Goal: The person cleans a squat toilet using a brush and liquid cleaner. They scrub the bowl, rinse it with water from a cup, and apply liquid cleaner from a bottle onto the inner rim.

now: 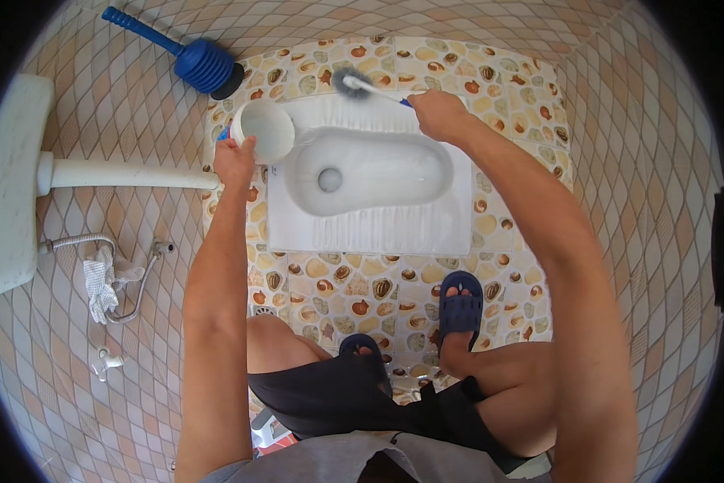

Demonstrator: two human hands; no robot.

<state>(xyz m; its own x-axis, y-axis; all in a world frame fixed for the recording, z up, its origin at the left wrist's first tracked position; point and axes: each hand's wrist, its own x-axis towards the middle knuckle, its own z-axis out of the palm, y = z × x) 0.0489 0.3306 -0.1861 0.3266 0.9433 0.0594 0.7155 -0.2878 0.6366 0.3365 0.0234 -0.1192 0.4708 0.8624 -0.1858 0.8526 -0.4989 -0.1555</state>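
My left hand (235,162) grips the rim of a white plastic tub (266,131) that is tilted toward the squat toilet (371,232). Some water seems to run from its lip into the basin. In my right hand (443,118) is the handle of a toilet brush (354,83), white with a blue part at the grip. Its grey bristle head hovers or rests over the far edge of the toilet; contact cannot be made out. The round drain hole (330,180) lies at the left end of the basin.
A blue bellows plunger (205,65) leans at the back left wall. Left are a cistern (11,187), its flush pipe (132,173), a flexible hose (138,296) with crumpled plastic, and a tap (105,362). A floor drain (265,310) sits near my left knee. Blue slippers (460,311) are on my feet.
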